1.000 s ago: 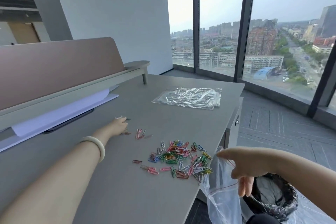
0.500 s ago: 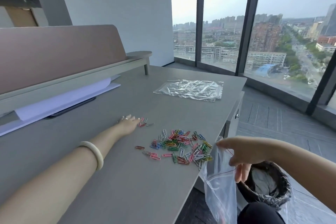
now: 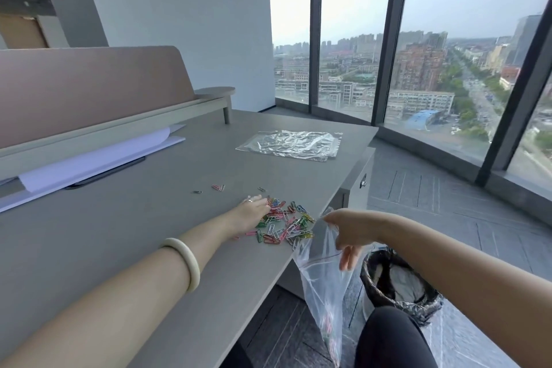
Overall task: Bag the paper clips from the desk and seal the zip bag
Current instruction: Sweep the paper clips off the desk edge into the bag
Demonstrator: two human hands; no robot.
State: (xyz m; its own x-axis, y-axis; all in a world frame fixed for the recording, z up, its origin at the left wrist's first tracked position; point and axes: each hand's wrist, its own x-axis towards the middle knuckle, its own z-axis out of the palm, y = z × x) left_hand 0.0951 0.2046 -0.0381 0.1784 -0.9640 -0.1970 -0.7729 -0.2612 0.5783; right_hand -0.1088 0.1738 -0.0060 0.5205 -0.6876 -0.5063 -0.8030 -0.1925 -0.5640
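Observation:
A heap of coloured paper clips lies near the right edge of the grey desk. My left hand rests flat on the left side of the heap, fingers spread over the clips. A few stray clips lie farther back on the desk. My right hand pinches the rim of a clear zip bag that hangs open just below the desk edge beside the heap. Some clips show at the bottom of the bag.
A stack of empty clear zip bags lies at the far right of the desk. White paper sits under the desk's back shelf. A bin with a black liner stands on the floor to the right. My knee is below the bag.
My left hand slid right across the desk, from the stray clips onto the main heap, pushing a few clips along. The right hand and bag stayed at the desk edge.

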